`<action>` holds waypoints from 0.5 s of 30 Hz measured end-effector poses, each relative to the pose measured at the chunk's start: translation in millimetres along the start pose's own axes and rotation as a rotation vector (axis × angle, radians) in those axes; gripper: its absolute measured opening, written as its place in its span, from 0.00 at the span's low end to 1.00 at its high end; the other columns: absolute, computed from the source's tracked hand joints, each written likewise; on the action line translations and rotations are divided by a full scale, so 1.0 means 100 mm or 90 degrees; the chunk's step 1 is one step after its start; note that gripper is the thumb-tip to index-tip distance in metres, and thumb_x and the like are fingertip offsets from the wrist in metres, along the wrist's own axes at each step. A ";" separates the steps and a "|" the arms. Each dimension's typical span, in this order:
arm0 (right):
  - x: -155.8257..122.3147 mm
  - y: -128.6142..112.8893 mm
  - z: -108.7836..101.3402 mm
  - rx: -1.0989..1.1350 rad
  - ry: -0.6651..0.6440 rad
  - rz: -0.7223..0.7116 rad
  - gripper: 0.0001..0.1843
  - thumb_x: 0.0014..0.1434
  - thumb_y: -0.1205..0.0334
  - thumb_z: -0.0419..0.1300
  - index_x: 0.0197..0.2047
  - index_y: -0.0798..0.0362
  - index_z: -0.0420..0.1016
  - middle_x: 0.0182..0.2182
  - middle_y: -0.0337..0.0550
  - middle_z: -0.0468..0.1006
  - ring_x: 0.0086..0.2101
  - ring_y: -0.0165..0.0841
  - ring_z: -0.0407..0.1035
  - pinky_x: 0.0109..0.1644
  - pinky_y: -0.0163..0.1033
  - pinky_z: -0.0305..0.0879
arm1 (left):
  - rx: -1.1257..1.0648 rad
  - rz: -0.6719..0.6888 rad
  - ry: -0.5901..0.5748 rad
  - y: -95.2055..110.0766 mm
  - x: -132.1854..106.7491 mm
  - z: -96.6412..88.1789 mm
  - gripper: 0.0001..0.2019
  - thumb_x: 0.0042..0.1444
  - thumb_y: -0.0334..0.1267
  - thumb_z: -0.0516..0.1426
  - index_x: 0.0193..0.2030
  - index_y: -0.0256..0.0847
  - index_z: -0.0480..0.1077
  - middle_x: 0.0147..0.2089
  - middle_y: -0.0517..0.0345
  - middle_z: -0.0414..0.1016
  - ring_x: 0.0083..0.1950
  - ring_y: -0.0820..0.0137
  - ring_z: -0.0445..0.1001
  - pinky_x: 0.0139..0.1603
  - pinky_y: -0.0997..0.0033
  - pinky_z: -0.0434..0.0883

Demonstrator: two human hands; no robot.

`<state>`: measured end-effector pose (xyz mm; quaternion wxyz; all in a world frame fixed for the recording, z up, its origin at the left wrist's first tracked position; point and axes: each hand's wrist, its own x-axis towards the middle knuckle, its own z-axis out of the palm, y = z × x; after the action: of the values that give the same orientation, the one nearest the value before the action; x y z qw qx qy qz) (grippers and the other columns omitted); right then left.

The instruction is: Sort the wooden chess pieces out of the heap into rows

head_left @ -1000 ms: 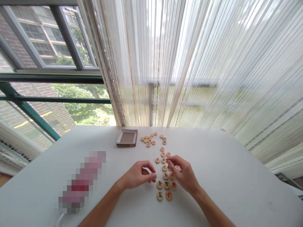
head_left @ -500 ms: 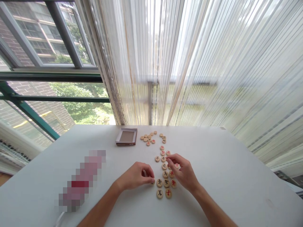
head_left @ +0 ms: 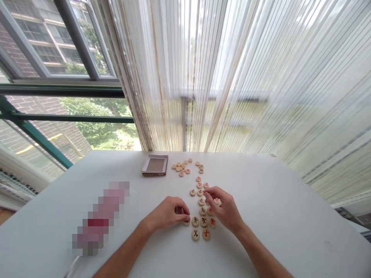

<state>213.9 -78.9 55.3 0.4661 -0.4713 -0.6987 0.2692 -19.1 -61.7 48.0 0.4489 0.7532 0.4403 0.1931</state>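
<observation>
My left hand (head_left: 171, 210) is closed in a pinch, thumb and fingertips on a round wooden Chinese chess piece (head_left: 186, 222) lying on the table, its face partly covered. Beside it lie a black-marked piece (head_left: 195, 221) and another black-marked piece (head_left: 204, 221). My right hand (head_left: 222, 204) is also curled into a pinch. Its fingertips meet at the right edge of a black-marked piece (head_left: 199, 192); whether they hold anything is hidden. Under and beside that hand are red-marked pieces, one (head_left: 216, 200) partly covered. Nearer me are a black-marked piece (head_left: 195, 234) and a red-marked piece (head_left: 206, 234).
The white table (head_left: 272, 239) stands against a sheer striped curtain (head_left: 185, 77) and a window. A shallow open box (head_left: 155, 165) sits toward the back, with several loose pieces (head_left: 179, 168) to its right. A pixelated pinkish object (head_left: 101, 216) lies at left.
The view has tilted slightly, so the table and pieces sit a little higher. My left fingertips have shifted slightly on their piece. The right hand holds almost the same pose.
</observation>
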 end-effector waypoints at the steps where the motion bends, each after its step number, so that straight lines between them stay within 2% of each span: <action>1: 0.00 0.00 0.00 0.000 -0.002 0.000 0.11 0.66 0.56 0.56 0.41 0.51 0.78 0.33 0.43 0.79 0.31 0.34 0.74 0.35 0.36 0.72 | 0.000 0.001 -0.003 0.00 0.00 0.00 0.11 0.50 0.44 0.65 0.34 0.39 0.81 0.32 0.57 0.77 0.32 0.70 0.70 0.32 0.75 0.66; 15: 0.00 0.03 -0.01 0.003 -0.006 0.012 0.10 0.66 0.57 0.56 0.42 0.50 0.77 0.35 0.44 0.79 0.31 0.34 0.74 0.37 0.38 0.73 | 0.019 0.023 -0.016 0.01 -0.02 0.00 0.10 0.53 0.43 0.62 0.37 0.40 0.81 0.33 0.57 0.78 0.32 0.70 0.71 0.33 0.76 0.66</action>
<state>215.7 -77.7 53.7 0.4616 -0.4754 -0.6957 0.2773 -19.8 -63.1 48.6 0.4396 0.7701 0.4235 0.1854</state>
